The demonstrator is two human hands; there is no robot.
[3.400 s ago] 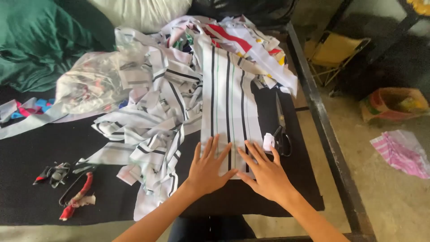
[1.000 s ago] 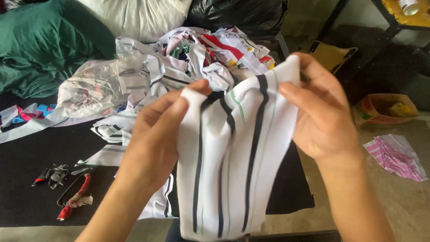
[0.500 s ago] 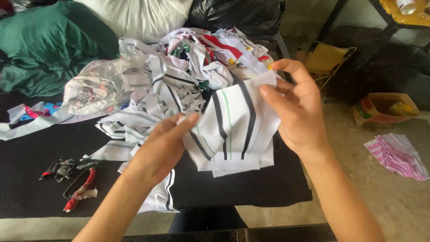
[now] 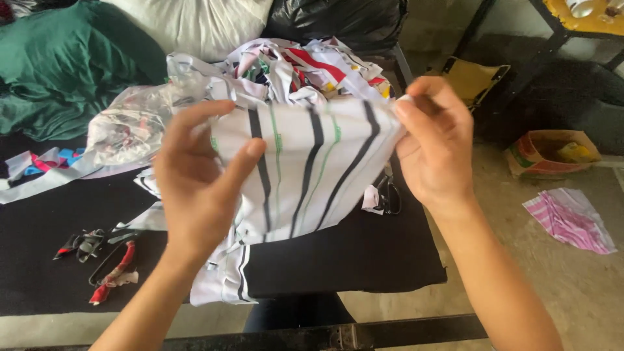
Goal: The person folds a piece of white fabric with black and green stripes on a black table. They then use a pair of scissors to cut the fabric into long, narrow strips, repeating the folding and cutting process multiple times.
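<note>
I hold up a white fabric piece [image 4: 312, 169] with black and thin green stripes, stretched between both hands above the black table mat [image 4: 364, 260]. My left hand [image 4: 198, 185] pinches its left edge with thumb and fingers. Its right upper corner is gripped by my right hand [image 4: 434, 146]. The cloth hangs tilted, its lower edge just over the mat. Behind it lies a heap of striped white fabric scraps [image 4: 292, 71].
A green cloth [image 4: 58, 71] and a clear plastic bag of scraps [image 4: 130, 130] lie at the left. Red-wrapped scissors [image 4: 114, 273] rest on the mat's left front; black scissors [image 4: 389, 195] sit near the right edge. A cardboard box [image 4: 552, 153] and pink striped cloth [image 4: 569, 218] lie on the floor.
The folded striped piece, pressed flat on the table earlier, was lifted with both hands, turned and is now spread wider and held higher between them.
</note>
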